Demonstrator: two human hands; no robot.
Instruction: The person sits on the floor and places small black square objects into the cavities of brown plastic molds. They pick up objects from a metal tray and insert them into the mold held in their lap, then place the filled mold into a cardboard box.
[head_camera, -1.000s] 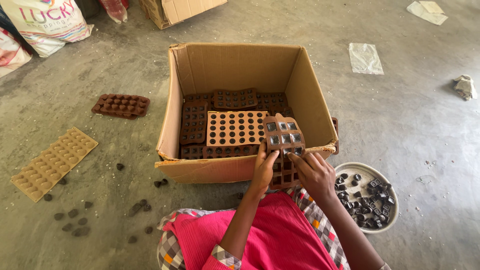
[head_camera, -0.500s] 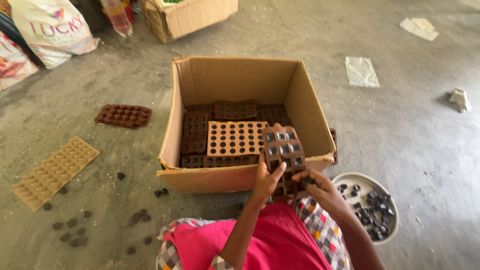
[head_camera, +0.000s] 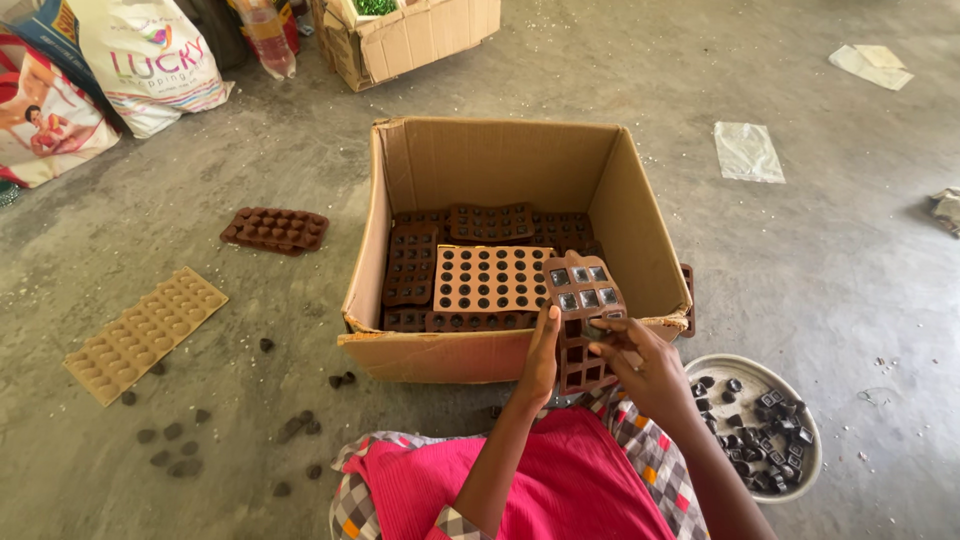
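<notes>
Brown mould (head_camera: 583, 310) gripped by both hands' fingers | cardboard box (head_camera: 500, 165) ahead | bowl (head_camera: 810, 440) right

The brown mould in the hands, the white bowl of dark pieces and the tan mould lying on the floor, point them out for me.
brown mould (head_camera: 583, 290), head view, upper part with filled cavities.
white bowl (head_camera: 815, 455), head view, right rim.
tan mould (head_camera: 146, 332), head view, middle of its top face.

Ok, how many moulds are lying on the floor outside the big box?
2: a brown mould left of the cardboard box, and a long tan mould nearer the person, further left. More sit inside the box, and both hands hold another; some may be hidden behind the box.
</notes>
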